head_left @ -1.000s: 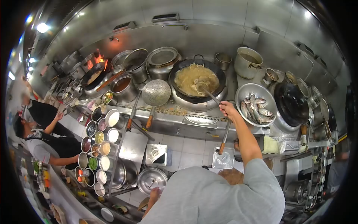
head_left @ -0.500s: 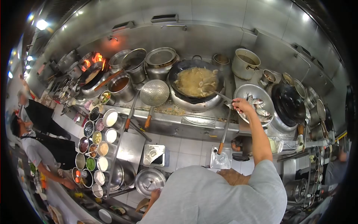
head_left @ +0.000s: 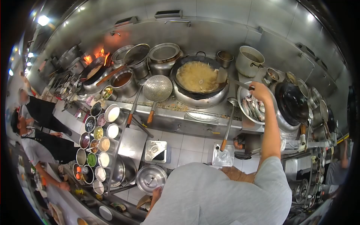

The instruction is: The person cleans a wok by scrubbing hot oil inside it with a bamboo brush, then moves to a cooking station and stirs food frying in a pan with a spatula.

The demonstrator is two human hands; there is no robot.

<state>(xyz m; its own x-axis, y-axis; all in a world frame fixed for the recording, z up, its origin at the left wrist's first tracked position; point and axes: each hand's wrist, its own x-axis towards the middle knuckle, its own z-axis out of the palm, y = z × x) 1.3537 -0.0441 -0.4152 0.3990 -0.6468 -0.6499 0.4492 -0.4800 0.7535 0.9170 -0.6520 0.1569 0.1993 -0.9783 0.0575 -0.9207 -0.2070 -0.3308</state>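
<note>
My right hand is closed around the handle of a wok spatula. The spatula's flat blade hangs over the right edge of a black wok. Bubbling yellowish liquid fills that wok, with pale bits in it. Just below my right hand is a large metal bowl holding several whole silvery fish. My left hand is low beside a round steel lid. A brown cloth shows next to it; its fingers are mostly hidden, so touch is unclear.
A perforated strainer and a long-handled ladle lie on the stove edge. Flames rise at a wok on the left. Seasoning tubs stand in rows at left, near two people. A tall pot stands behind the bowl.
My right hand has moved up and right, lifting the spatula blade from the liquid to the wok's right edge. The view has shifted slightly. My left hand stays by the lid.
</note>
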